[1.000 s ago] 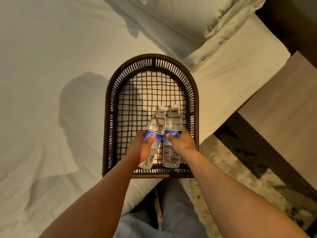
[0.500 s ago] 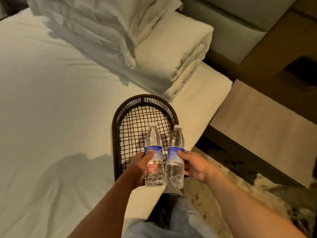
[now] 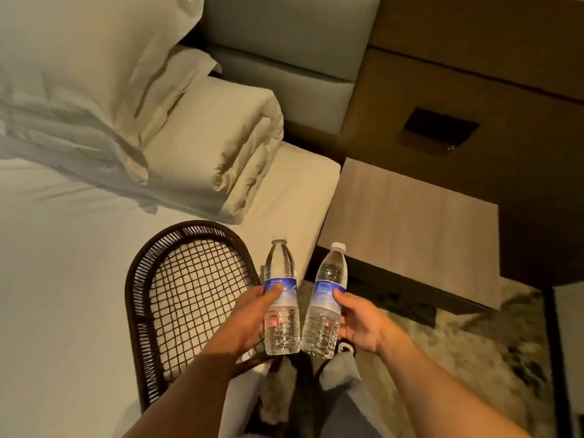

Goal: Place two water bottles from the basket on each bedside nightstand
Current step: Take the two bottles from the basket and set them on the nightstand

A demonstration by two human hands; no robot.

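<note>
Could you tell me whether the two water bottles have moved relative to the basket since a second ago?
Yes: the bottles went from lying inside the basket to upright past its right rim.

Blue bottle labels (image 3: 281, 290), print too blurred to read

Two clear, white-capped, blue-labelled water bottles (image 3: 282, 298) (image 3: 325, 303) stood near-upright side by side, held aloft between the dark woven basket (image 3: 177, 286) and the wooden nightstand (image 3: 407, 222).
</note>
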